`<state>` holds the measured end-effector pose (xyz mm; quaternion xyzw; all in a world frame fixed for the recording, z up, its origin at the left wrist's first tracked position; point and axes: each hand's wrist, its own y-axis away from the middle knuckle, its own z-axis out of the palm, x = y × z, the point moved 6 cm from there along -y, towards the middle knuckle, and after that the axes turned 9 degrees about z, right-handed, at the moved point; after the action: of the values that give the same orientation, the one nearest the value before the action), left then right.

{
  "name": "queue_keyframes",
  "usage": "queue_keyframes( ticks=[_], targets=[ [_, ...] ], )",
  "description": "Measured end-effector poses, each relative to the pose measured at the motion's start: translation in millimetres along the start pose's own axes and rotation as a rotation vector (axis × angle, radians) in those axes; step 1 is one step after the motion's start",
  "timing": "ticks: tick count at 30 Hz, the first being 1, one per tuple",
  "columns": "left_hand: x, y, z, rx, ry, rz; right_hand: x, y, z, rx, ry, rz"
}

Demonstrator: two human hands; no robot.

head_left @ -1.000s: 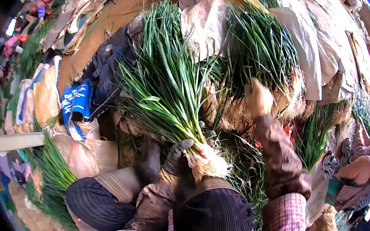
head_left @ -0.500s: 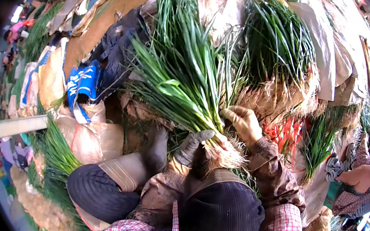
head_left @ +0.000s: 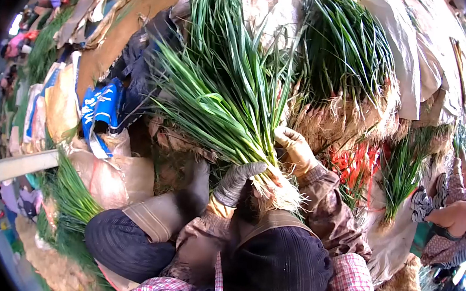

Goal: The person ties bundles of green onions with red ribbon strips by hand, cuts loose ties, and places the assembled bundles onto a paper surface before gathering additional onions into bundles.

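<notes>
A bunch of green onions with long green leaves and pale roots lies tilted over my lap, leaves pointing up and left. My left hand, in a grey glove, is wrapped round the stalks just above the roots. At the right edge of the bunch, my right hand, in a tan glove, has its fingers bent together on stalks there; its fingertips are partly hidden. The roots hang between my hands, above my dark-clad knee.
Ahead lie a leafy pile and another rooted bunch. Red strings and a smaller bunch are to the right, beside a seated person. A blue bag and a pale bar are at left.
The bunch and its leaf tips have shifted slightly left. My right hand has moved a little left and up, with its forearm drawn inward. My left hand keeps its hold on the green onions.
</notes>
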<state>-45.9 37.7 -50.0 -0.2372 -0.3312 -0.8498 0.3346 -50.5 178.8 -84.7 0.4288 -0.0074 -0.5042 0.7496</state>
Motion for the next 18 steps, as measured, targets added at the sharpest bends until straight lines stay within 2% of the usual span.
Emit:
queue_keyframes(
  ticks=[2,3,4,6,7,10,12,13,15,16,17,18],
  targets=[
    [-6,-1,-12,0.041,-0.063,0.035,9,-3,-12,0.085,-0.032,0.024],
    [2,-2,0,0.021,-0.03,0.067,11,-2,-12,0.038,-0.056,0.034],
    [1,-2,4,0.016,0.042,0.025,15,-1,-12,-0.009,-0.081,0.044],
    [-4,0,9,0.008,0.185,-0.059,25,-1,-20,0.09,-0.137,0.084],
    [-6,-1,11,0.03,0.224,-0.023,25,2,-22,0.147,-0.056,0.083],
    [-11,4,8,0.038,0.219,-0.097,23,8,-28,0.254,0.079,0.077],
    [1,12,31,0.026,0.274,-0.087,12,-6,-57,0.516,0.527,-0.198],
    [5,14,34,0.055,0.261,-0.07,19,-9,-60,0.44,0.239,-0.038],
    [16,18,46,0.094,0.303,-0.036,11,-16,-87,0.433,0.522,-0.103],
    [19,18,48,0.11,0.326,-0.021,-22,-8,-61,0.437,1.124,-0.379],
    [4,14,34,0.044,0.335,-0.093,-51,8,-34,0.635,1.679,-0.739],
    [6,13,34,0.008,0.325,-0.069,-82,7,-32,0.881,1.768,-0.77]
  ],
)
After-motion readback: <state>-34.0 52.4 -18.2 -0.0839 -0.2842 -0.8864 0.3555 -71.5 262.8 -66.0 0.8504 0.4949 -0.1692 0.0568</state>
